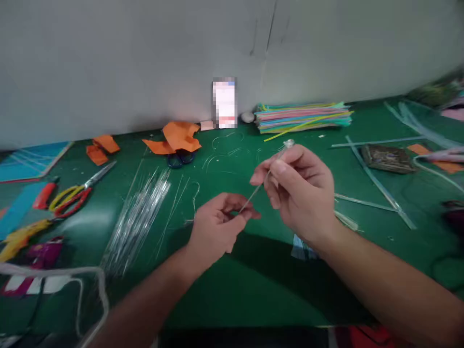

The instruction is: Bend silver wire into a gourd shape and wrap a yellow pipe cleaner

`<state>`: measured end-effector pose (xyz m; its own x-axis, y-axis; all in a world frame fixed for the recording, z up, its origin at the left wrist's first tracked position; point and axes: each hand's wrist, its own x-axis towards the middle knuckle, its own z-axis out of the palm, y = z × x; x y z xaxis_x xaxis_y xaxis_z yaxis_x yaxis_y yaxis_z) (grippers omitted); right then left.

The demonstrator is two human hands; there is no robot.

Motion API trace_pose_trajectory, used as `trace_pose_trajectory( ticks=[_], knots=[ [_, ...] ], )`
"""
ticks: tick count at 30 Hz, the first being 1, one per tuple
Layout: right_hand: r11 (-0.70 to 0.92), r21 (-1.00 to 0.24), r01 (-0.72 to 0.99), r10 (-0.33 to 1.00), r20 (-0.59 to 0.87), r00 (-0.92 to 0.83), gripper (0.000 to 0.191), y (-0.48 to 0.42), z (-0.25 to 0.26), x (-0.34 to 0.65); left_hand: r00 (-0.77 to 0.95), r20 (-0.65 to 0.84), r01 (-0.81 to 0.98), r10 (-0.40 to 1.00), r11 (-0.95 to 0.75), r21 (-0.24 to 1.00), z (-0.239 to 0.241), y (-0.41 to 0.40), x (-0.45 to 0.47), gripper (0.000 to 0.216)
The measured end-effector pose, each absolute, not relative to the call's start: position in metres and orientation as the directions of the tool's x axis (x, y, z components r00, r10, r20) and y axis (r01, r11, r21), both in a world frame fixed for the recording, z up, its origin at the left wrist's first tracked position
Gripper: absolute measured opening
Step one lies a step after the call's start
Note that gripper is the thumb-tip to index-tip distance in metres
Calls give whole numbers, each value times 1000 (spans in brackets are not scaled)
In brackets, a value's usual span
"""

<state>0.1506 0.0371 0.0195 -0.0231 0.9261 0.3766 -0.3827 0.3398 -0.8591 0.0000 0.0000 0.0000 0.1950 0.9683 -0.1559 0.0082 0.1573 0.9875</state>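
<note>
My left hand [217,223] and my right hand [304,186] are both closed on one thin, pale wire stem [254,193], held slanting above the table. The left fingers pinch its lower end, while the right thumb and fingers grip it higher up. A small, shiny whitish tip [289,143] shows just above the right fingertips; its kind is too small to make out. To the left of my left hand lies a bundle of silvery wires [141,217], with a bent piece of wire [195,195] nearer. Under the right wrist, a light-blue piece [302,249] is partly hidden.
Along the wall of the green table [253,299] lie colourful pipe cleaners [304,118], an upright phone [225,104] and orange scraps [181,137]. Scissors [85,188] and a purple tool [45,251] are left. A small tray [387,158] and translucent strips [380,181] are right.
</note>
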Motion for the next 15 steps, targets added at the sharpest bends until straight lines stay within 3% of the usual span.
trace_pose_trajectory(
  ticks=[9,15],
  knots=[
    [363,-844,-395,920,393,6,16,33,22,151,120,117,187,986,-138,973,-1,-4,-7,6],
    [373,-821,-432,911,413,3,16,31,20,149,87,190,342,978,-209,916,-6,-2,-13,9]
  ],
)
